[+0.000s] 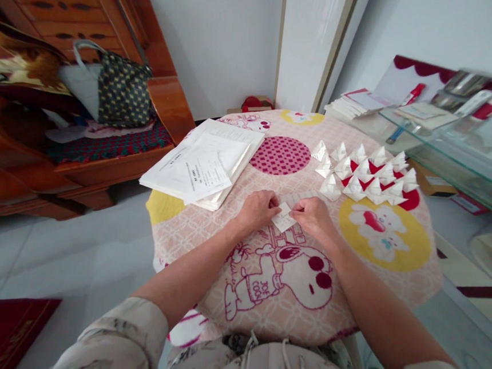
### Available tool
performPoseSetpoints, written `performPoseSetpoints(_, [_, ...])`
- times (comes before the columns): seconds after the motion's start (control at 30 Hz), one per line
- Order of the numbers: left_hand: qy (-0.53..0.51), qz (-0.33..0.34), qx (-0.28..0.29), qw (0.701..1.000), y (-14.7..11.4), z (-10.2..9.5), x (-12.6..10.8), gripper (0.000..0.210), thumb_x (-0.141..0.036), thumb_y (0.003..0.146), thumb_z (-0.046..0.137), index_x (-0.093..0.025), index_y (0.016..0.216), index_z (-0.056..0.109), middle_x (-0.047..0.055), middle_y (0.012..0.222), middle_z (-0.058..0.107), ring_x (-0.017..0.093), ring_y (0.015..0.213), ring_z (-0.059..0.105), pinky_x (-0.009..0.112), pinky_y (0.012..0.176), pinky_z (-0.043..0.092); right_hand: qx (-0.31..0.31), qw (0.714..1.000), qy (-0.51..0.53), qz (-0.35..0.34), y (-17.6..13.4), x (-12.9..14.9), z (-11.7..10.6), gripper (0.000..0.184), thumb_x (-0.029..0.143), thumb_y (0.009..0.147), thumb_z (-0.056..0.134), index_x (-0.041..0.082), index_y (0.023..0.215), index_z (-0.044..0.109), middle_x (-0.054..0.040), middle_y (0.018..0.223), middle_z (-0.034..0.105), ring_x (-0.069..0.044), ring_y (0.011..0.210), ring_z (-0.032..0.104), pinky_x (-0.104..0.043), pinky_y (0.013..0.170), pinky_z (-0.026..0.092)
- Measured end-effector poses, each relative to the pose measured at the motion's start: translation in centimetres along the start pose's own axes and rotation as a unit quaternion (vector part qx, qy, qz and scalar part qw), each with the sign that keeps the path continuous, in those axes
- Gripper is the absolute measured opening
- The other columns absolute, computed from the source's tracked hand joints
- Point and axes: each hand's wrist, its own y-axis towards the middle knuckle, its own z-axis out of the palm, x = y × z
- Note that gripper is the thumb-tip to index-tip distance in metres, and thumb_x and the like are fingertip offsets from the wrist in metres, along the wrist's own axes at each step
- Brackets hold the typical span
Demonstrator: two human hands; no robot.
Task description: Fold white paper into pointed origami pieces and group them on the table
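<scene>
A small folded square of white paper [284,217] lies between my hands over the patterned tablecloth [206,244]. My left hand [259,208] pinches its left corner, with the fingers closed. On the opposite corner, my right hand [313,214] has thumb and fingertips pressed together. The square is turned like a diamond and shows faint print. Beyond my right hand stand several folded white paper shapes [362,170] with pointed tops, set out in rows. To the left of my left hand is a stack of printed paper sheets [200,160].
A glass shelf [469,144] at the right bears metal bowls [468,83] and papers. On the left is a wooden bench [166,108] with a dark patterned bag [124,89]. A dark red flat item [4,330] lies on the floor at lower left.
</scene>
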Motion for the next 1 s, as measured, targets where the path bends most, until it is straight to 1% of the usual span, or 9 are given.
performPoseSetpoints(0.3, [-0.034,-0.004,0.049,0.998,1.6,-0.3,0.2,0.008,-0.021,0.079,0.070,-0.014,0.083,0.072,0.002,0.074,0.069,0.014,0.066,0.058,0.025,0.063,0.042,-0.028,0.999,0.018,-0.027,0.2,-0.8,0.5,0.014,0.019,0.075,0.069,0.017,0.061,0.070,-0.0016,0.056,0.064,-0.014,0.055,0.055,-0.026,0.054,0.034])
performPoseSetpoints(0.43, [-0.057,0.011,0.023,0.998,1.4,-0.3,0.3,0.011,-0.021,0.079,0.068,-0.014,0.070,0.068,-0.002,0.062,0.061,0.011,0.059,0.050,0.025,0.060,0.037,-0.028,0.996,0.066,-0.042,-0.1,-1.2,0.5,0.014,0.018,0.075,0.067,0.017,0.061,0.070,0.0002,0.054,0.063,-0.013,0.054,0.055,-0.025,0.053,0.034])
performPoseSetpoints(0.53, [-0.131,0.024,0.014,0.991,1.0,-0.2,0.3,0.014,-0.021,0.080,0.066,-0.014,0.068,0.064,-0.004,0.058,0.054,0.009,0.056,0.045,0.024,0.057,0.034,-0.034,0.993,0.098,-0.063,-0.5,-1.2,0.0,0.014,0.019,0.076,0.068,0.017,0.063,0.070,0.0000,0.057,0.065,-0.014,0.055,0.055,-0.026,0.054,0.037])
performPoseSetpoints(0.63, [-0.252,0.035,0.026,0.967,0.6,-0.1,0.4,0.014,-0.024,0.081,0.064,-0.014,0.071,0.062,-0.004,0.059,0.054,0.008,0.054,0.044,0.021,0.054,0.033,-0.093,0.980,0.116,-0.129,-0.8,-0.8,-0.7,0.012,0.021,0.076,0.070,0.019,0.064,0.070,-0.0034,0.070,0.070,-0.018,0.069,0.062,-0.030,0.068,0.045])
performPoseSetpoints(0.7, [-0.323,0.034,0.032,0.945,0.4,-0.1,0.4,0.015,-0.025,0.081,0.064,-0.013,0.073,0.060,-0.004,0.061,0.055,0.007,0.054,0.045,0.020,0.052,0.033,-0.136,0.964,0.142,-0.177,-1.0,-0.6,-1.0,0.010,0.022,0.075,0.072,0.020,0.066,0.071,-0.0062,0.086,0.073,-0.022,0.086,0.064,-0.034,0.080,0.048])
performPoseSetpoints(0.73, [-0.352,0.033,0.034,0.935,0.3,-0.1,0.4,0.016,-0.026,0.081,0.065,-0.013,0.074,0.060,-0.003,0.062,0.055,0.007,0.054,0.046,0.020,0.052,0.033,-0.139,0.958,0.166,-0.187,-1.0,-0.6,-1.0,0.009,0.024,0.076,0.072,0.020,0.068,0.071,-0.0067,0.090,0.074,-0.022,0.089,0.064,-0.035,0.082,0.048])
performPoseSetpoints(0.8, [-0.391,0.030,0.040,0.919,0.1,-0.1,0.3,0.018,-0.028,0.081,0.067,-0.013,0.075,0.059,-0.003,0.063,0.056,0.007,0.054,0.047,0.019,0.050,0.034,-0.108,0.953,0.227,-0.170,-1.1,-0.6,-0.9,0.012,0.027,0.079,0.070,0.019,0.070,0.070,-0.0055,0.083,0.072,-0.020,0.080,0.064,-0.032,0.073,0.049])
performPoseSetpoints(0.9, [-0.425,0.027,0.052,0.903,-0.2,-0.2,0.1,0.025,-0.034,0.083,0.068,-0.013,0.074,0.059,-0.002,0.062,0.056,0.006,0.053,0.047,0.018,0.049,0.035,-0.065,0.946,0.299,-0.109,-1.2,-0.7,-0.6,0.018,0.031,0.080,0.068,0.017,0.069,0.069,-0.0008,0.063,0.065,-0.015,0.059,0.056,-0.026,0.055,0.043])
performPoseSetpoints(1.0, [-0.474,0.012,0.091,0.876,-0.5,-0.5,0.2,0.033,-0.041,0.089,0.064,-0.013,0.073,0.059,-0.001,0.062,0.058,0.007,0.055,0.053,0.018,0.052,0.044,-0.078,0.937,0.328,-0.092,-1.4,-0.5,-0.7,0.017,0.031,0.077,0.070,0.017,0.068,0.068,0.0000,0.061,0.065,-0.014,0.057,0.056,-0.026,0.054,0.042])
